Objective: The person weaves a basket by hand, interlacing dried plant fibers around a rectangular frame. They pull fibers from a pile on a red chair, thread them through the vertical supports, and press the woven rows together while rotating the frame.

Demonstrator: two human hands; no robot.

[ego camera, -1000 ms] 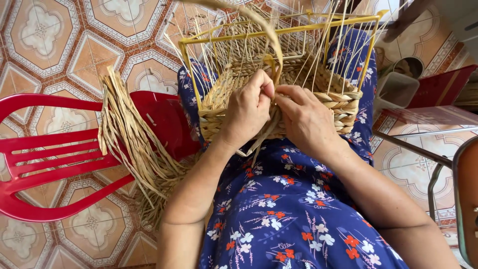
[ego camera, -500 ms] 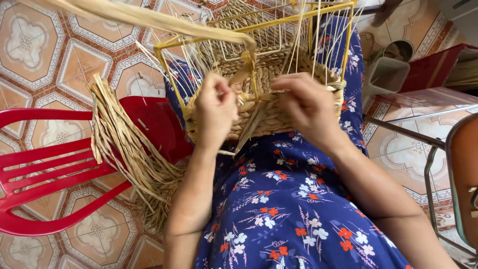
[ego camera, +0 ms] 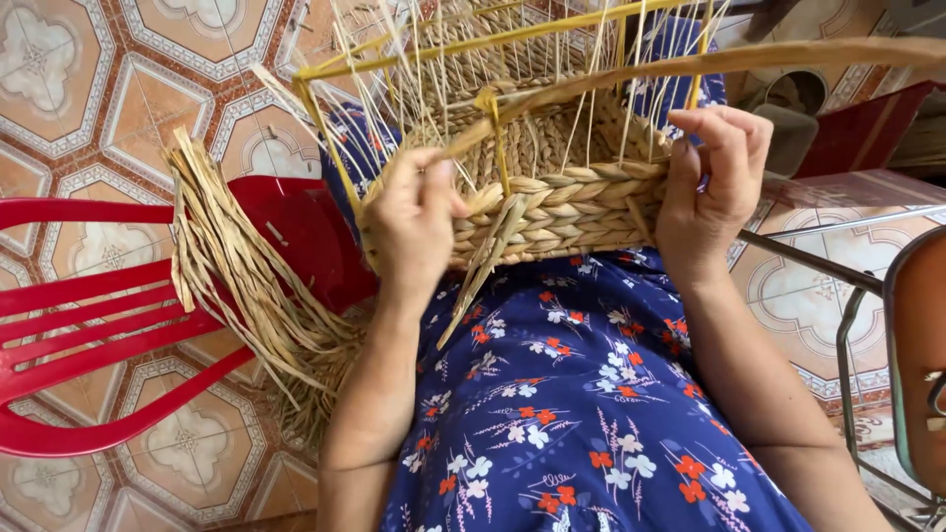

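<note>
A half-woven straw basket (ego camera: 562, 212) on a yellow wire frame (ego camera: 325, 158) rests on my lap, which is covered by blue floral cloth. My left hand (ego camera: 412, 229) grips the basket's left corner and pinches a long flat straw strand (ego camera: 709, 61) that runs up and to the right across the frame. My right hand (ego camera: 711, 187) holds the woven rim at the basket's right side, fingers hooked over the top edge. Thin upright straw stakes rise from the weave.
A bundle of loose dried straw (ego camera: 246, 286) lies over a red plastic chair (ego camera: 108, 325) at my left. Patterned floor tiles (ego camera: 89, 79) surround it. A metal-framed chair (ego camera: 916, 345) stands at the right edge, with a grey pot (ego camera: 793, 103) beyond the basket.
My hands have moved apart to the basket's two sides. The long strand has swung from the upper left across to the upper right. The basket has turned and sits closer.
</note>
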